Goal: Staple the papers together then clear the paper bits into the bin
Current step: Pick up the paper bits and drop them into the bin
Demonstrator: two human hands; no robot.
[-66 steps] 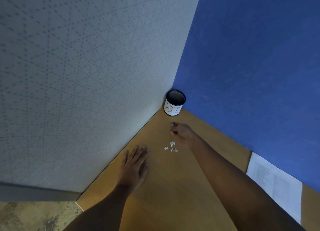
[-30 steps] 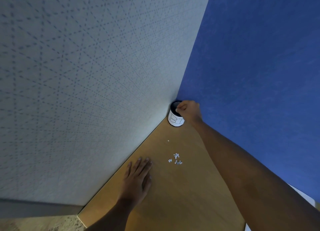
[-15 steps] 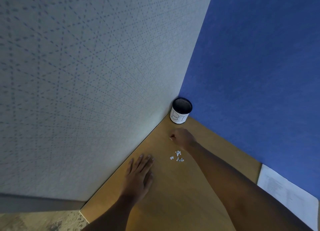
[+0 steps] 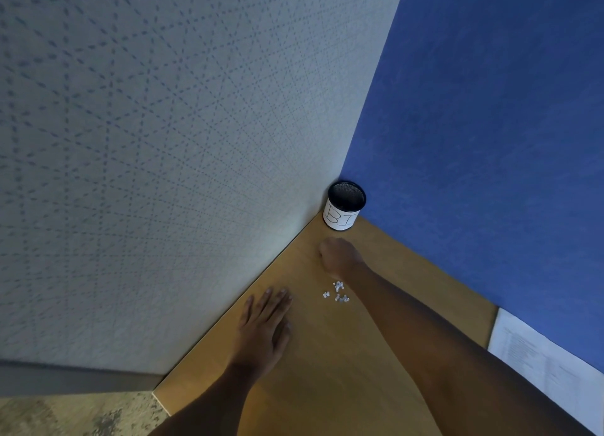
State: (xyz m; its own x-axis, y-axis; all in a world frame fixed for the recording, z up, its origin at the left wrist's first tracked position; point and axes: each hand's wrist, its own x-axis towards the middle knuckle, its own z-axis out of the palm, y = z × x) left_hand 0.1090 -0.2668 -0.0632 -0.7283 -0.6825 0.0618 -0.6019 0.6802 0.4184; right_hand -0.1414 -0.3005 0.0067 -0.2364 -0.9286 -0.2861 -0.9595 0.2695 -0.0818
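White paper bits (image 4: pixel 336 293) still lie mid-frame on the tabletop (image 4: pixel 327 370), where the right hand (image 4: pixel 340 256), back from the bin (image 4: pixel 344 206) in the corner, curls closed over a stray bit while the left hand (image 4: pixel 264 324) rests spread flat, so clearing continues.

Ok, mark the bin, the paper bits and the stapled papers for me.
bin (image 4: pixel 340 219), head view, on its white label.
paper bits (image 4: pixel 338 293), head view, middle of the cluster.
stapled papers (image 4: pixel 536 367), head view, on the top sheet.
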